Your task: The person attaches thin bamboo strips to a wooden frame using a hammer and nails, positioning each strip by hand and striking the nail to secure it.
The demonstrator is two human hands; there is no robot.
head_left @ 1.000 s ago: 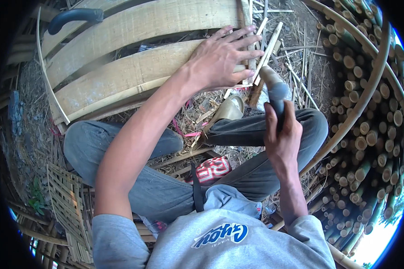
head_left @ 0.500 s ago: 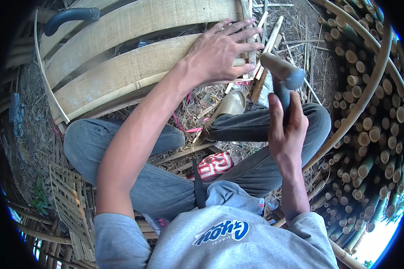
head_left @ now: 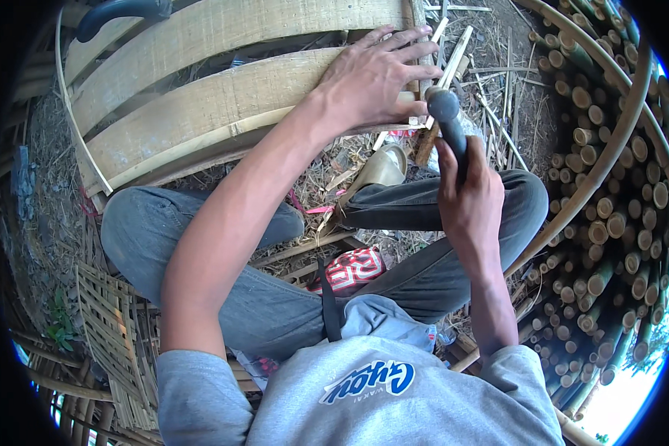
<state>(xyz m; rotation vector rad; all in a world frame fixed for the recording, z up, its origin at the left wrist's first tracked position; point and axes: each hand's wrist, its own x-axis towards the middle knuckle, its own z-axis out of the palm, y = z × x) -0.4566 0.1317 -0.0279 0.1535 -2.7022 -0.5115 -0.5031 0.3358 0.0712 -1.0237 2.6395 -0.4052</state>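
Lying at eleven o'clock: slats already ranged, touched by open-fingered left hand; hammer gripped by right hand; remainder unclear.

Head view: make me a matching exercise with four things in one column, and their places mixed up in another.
1. Hammer
2. Left hand
3. Bamboo poles
4. T-shirt

A. Stacked along the picture's right side
B. Worn on the torso
C. Gripped in the right hand
D. Spread at the right end of the pale slats

Pairs: 1-C, 2-D, 3-A, 4-B
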